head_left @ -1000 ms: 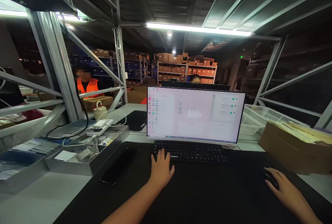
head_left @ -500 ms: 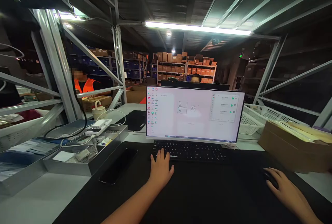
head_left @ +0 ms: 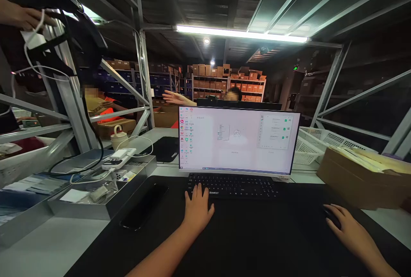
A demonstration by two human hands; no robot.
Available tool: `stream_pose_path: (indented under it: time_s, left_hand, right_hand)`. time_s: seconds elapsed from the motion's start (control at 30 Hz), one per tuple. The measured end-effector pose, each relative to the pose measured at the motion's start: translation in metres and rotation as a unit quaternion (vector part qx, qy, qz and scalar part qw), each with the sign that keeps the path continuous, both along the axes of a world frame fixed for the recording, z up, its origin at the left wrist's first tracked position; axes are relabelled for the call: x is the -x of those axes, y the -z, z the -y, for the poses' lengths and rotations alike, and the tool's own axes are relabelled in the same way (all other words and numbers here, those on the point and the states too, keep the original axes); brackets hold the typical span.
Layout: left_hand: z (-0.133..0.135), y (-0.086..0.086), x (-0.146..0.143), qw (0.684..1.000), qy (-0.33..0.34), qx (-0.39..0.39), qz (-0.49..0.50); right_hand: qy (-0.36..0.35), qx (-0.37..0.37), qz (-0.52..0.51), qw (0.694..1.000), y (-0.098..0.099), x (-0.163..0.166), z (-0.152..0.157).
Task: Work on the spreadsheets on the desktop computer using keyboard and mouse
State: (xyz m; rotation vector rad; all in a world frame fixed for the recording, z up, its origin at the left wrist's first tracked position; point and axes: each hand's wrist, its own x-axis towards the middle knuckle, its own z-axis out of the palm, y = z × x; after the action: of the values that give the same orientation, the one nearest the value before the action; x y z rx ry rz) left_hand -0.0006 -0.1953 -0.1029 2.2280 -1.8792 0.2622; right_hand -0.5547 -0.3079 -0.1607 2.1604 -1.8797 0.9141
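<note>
My left hand [head_left: 197,210] rests with spread fingers at the left front edge of a black keyboard [head_left: 247,186], fingertips touching the keys. On the right, my right hand [head_left: 353,230] curves over a black computer mouse [head_left: 330,216], which is partly hidden under the fingers. Both lie on a large black desk mat [head_left: 257,234]. Behind the keyboard stands a lit monitor [head_left: 237,140] showing desktop icons at its left and a small window at its right. A dark smartphone [head_left: 144,206] lies left of my left hand.
To the right are a cardboard box [head_left: 353,183] of envelopes and white perforated baskets [head_left: 305,152]. At the left, a grey tray [head_left: 80,212] holds small packets, near a white charger [head_left: 119,158] with cables. Other people's hands show at upper left [head_left: 19,16] and behind the monitor [head_left: 176,97].
Another person's hand has come in at upper left beside a white cable and dark straps. A second person's arm now reaches out behind the monitor. My hands keep their places.
</note>
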Motion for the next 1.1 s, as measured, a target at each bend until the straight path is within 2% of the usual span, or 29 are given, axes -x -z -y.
stream_pose_path:
  time_s: [0.13, 0.63, 0.9, 1.1]
  left_hand:
    - [0.0002, -0.0007, 0.0006, 1.000, -0.003, -0.004, 0.008]
    - [-0.0001, -0.0028, 0.0009, 1.000, -0.003, -0.001, 0.001]
    - [-0.0004, -0.0030, 0.0010, 1.000, -0.005, -0.003, 0.011]
    - [-0.0007, -0.0051, 0.0017, 1.000, -0.002, -0.003, 0.016]
  right_hand:
    - [-0.021, 0.011, 0.006, 1.000, 0.0041, 0.0036, 0.0035]
    - [-0.003, -0.007, -0.034, 0.999, 0.0021, 0.0040, -0.0007]
    - [-0.019, 0.005, -0.029, 0.999, 0.0091, 0.0090, 0.0056]
    - [0.020, -0.013, -0.042, 0.999, 0.0020, 0.0015, -0.0012]
